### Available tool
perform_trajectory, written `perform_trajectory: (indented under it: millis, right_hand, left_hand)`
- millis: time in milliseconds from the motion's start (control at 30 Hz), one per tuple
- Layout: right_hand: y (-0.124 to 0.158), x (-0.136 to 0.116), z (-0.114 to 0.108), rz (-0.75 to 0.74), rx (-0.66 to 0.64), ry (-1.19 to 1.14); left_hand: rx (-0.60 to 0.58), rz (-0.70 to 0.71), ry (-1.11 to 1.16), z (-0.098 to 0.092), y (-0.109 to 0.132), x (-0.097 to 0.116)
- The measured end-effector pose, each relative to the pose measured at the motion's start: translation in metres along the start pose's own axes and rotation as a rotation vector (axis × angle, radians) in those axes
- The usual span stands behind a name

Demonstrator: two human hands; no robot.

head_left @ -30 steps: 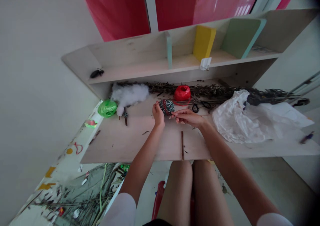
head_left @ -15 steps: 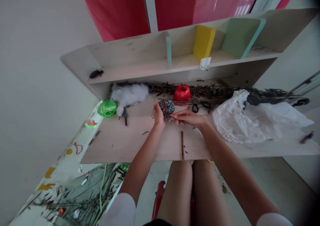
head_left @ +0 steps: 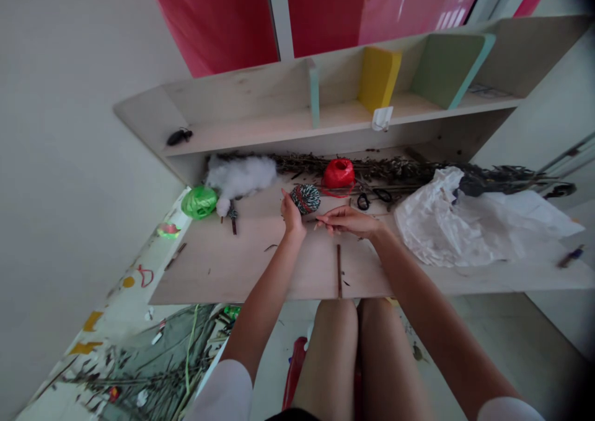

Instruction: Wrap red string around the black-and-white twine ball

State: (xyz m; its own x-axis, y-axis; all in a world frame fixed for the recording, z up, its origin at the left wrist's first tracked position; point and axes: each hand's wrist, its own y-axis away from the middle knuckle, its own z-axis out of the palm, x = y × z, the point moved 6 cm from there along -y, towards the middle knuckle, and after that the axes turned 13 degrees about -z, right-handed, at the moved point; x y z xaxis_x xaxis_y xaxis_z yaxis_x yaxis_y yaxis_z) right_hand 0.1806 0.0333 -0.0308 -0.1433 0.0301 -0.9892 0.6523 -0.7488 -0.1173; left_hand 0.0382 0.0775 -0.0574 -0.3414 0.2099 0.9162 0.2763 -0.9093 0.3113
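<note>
A ball of black-and-white twine (head_left: 305, 199) lay at one o'clock from the left hand (head_left: 292, 216), nearer it than the right hand (head_left: 348, 221). Left fingers (head_left: 284, 201) stood parted; right fingertips (head_left: 321, 220) pinched narrow, holding what, I cannot tell.

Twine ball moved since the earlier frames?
Yes: the striped twine ball has shifted left, farther from the red raffia roll.

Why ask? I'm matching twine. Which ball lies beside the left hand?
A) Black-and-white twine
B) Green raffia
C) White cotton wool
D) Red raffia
A: the black-and-white twine ball lies right beside the left hand.
</note>
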Motion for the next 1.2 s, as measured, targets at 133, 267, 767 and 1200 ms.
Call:
perform_trajectory:
  millis: [133, 267, 767, 1200]
  right_hand:
    - [0.0, 0.003, -0.003, 0.006, 0.044, -0.03]
    - [-0.001, 0.005, -0.008, -0.025, 0.118, -0.1]
    - [-0.002, 0.008, -0.027, -0.048, 0.384, -0.407]
    - [0.001, 0.004, -0.031, -0.045, 0.444, -0.497]
  left_hand:
    - [-0.117, -0.283, 0.286, 0.007, 0.005, -0.004]
    - [-0.303, -0.423, 0.271, 0.016, 0.01, -0.003]
    - [-0.479, -0.566, 0.248, 0.022, 0.029, 0.0]
    - [-0.685, -0.835, 0.389, 0.026, 0.046, 0.008]
